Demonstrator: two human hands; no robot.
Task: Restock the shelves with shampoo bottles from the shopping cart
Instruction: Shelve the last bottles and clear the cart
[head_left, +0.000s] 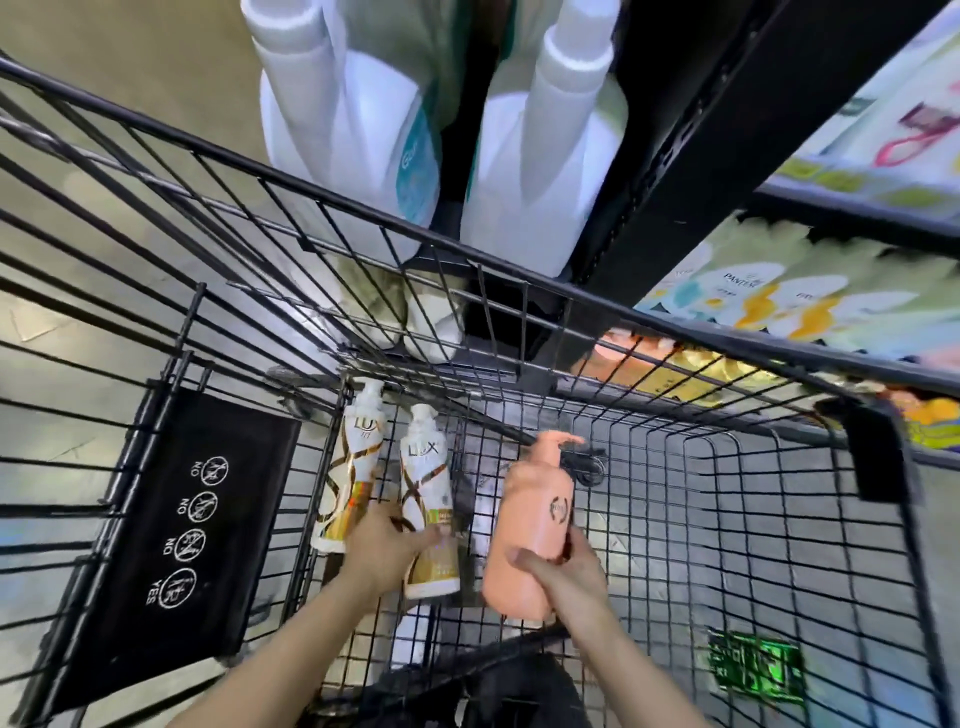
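I look down into a black wire shopping cart (727, 519). Two white and gold pump bottles lie in it on the left: one (349, 467) near the cart's corner, the other (428, 493) beside it. My left hand (387, 545) grips the lower end of the second white bottle. A peach pump bottle (532, 525) stands tilted in the middle, and my right hand (563, 569) holds it around its lower body. The shelves (779, 306) with rows of shampoo bottles run along the upper right.
Large white jugs (540, 171) stand on a black shelf unit beyond the cart's far edge. A black child-seat flap (187, 525) with printed warnings hangs at the cart's left. A green tag (756, 667) lies under the cart's mesh floor at lower right.
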